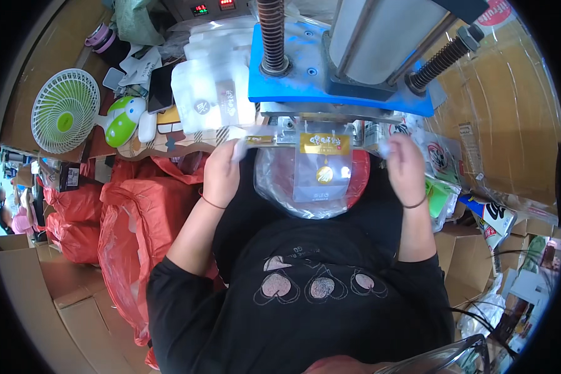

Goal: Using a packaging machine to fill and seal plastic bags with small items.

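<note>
My left hand point(221, 173) is closed at the left side of a press point(336, 90), its fingertips smeared by motion. A blurred whitish, gold-marked strip point(258, 138) shows at those fingertips; I cannot make out what it is. My right hand point(407, 171) is at the press's right side, fingers curled, with a blurred white patch at the thumb. Whatever it holds, if anything, is hidden. Between the hands, a clear plastic pouch point(321, 171) with gold print hangs from under the press, in front of a round, plastic-lined container point(271, 181) with a red side.
White printed pouches point(212, 93) are stacked left of the press, by a dark phone point(161, 87) and a green-white fan point(65, 118). Red plastic bags point(149, 212) stand at my left. Cardboard point(498, 112) and packaging point(442, 156) lie at my right.
</note>
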Tool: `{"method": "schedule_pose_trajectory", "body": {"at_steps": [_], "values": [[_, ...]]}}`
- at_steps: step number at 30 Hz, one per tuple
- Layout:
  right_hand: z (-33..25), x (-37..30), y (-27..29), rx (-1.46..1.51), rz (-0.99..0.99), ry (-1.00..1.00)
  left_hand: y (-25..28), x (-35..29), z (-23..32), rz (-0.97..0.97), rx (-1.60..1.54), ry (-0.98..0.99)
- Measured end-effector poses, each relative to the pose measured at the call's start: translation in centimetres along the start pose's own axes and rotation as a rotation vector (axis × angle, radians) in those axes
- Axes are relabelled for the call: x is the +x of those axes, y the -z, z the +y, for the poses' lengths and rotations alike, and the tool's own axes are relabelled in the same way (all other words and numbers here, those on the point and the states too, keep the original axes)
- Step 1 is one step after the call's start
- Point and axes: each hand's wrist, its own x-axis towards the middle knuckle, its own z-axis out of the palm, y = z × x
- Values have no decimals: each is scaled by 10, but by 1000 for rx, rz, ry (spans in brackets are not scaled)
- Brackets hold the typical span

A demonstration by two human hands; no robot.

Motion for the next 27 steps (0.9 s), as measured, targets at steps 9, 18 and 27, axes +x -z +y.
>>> {"method": "schedule_pose_trajectory", "body": {"at_steps": [9,18,27], "values": [[-88,37,-21,462,-138,139,-36,-14,65,-431,-509,201],[-51,38,7,132,-329,377,-69,-28,107,-695,-1101,463],[-40,36,12,141,-448,256,-86,-27,104,-805,-1040,494]]}}
